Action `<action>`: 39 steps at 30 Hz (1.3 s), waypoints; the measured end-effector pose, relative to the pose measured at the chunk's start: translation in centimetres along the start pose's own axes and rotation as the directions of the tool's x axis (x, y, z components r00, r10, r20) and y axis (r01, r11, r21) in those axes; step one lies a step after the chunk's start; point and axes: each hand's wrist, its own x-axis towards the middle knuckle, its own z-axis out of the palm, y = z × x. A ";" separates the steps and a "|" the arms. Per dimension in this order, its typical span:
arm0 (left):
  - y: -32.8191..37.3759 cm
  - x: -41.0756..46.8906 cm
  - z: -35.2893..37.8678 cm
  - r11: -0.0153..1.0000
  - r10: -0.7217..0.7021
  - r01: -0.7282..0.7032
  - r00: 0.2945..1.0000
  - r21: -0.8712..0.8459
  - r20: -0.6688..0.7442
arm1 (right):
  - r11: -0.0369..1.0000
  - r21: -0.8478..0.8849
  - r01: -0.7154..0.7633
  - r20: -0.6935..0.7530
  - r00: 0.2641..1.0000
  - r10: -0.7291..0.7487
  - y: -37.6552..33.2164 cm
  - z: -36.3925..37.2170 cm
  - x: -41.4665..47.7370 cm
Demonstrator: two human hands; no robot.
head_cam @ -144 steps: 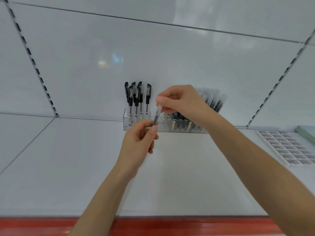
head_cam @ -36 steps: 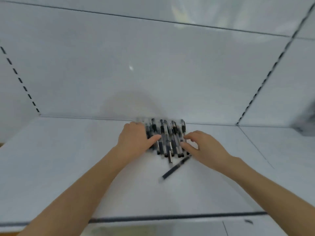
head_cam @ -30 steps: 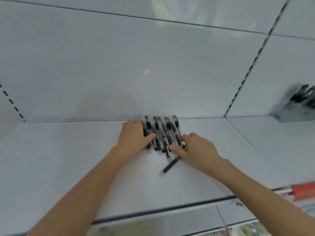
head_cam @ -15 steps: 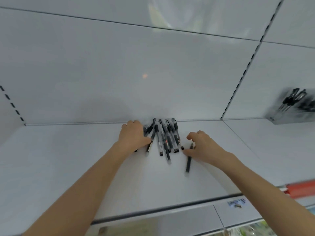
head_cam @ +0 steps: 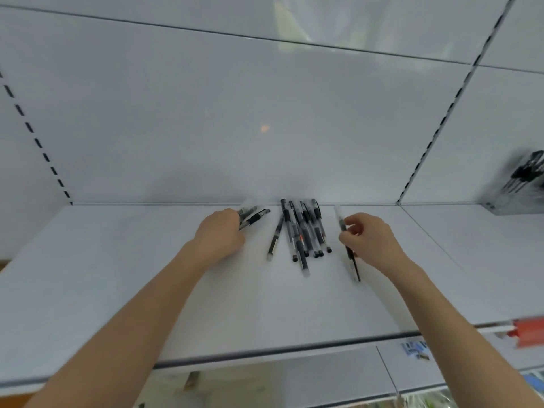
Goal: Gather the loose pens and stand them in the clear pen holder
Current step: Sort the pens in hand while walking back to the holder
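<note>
White shelving fills the view, and a pile of loose pens (head_cam: 303, 234) lies on the shelf board (head_cam: 117, 275) close to the back panel. Left of that pile, the fingers (head_cam: 232, 219) of the left hand (head_cam: 219, 235) are curled round a few black-capped pens (head_cam: 254, 217), whose ends stick out toward the pile. Right of the pile, the right hand (head_cam: 369, 241) pinches a single pen (head_cam: 354, 269) between curled fingertips (head_cam: 351, 222) and thumb, its lower end pointing down at the board. One stray pen (head_cam: 275, 238) lies at a slant just left of the pile. Far right of the pile, on the next shelf bay, the clear pen holder (head_cam: 509, 201) stands blurred, with dark pens in it.
</note>
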 end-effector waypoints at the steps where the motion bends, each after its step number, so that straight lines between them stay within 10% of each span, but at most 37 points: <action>1: -0.2 -0.3 -0.4 0.993 -0.009 0.009 1.000 -0.116 0.006 | 0.989 0.151 0.011 -0.037 0.999 -0.006 -0.6 0.0 -0.4; 6: 1.8 -4.4 -2.8 0.524 0.037 -0.028 0.999 -0.851 -0.010 | 0.670 0.742 0.016 -0.021 1.000 0.000 -3.8 -0.8 -3.4; 14: 7.6 -10.2 0.5 0.125 0.191 0.075 0.977 -0.989 0.099 | 0.334 0.942 0.029 -0.059 0.995 0.080 -2.9 -2.7 -7.7; 31: 30.4 -17.2 11.5 0.180 0.444 0.067 0.885 -0.981 0.141 | 0.553 0.826 0.106 -0.321 0.896 0.307 17.9 -19.1 -16.5; 39: 38.5 -17.4 14.6 0.168 0.351 0.085 0.926 -0.982 0.141 | 0.547 0.826 0.138 -0.422 0.795 0.436 26.2 -26.2 -17.6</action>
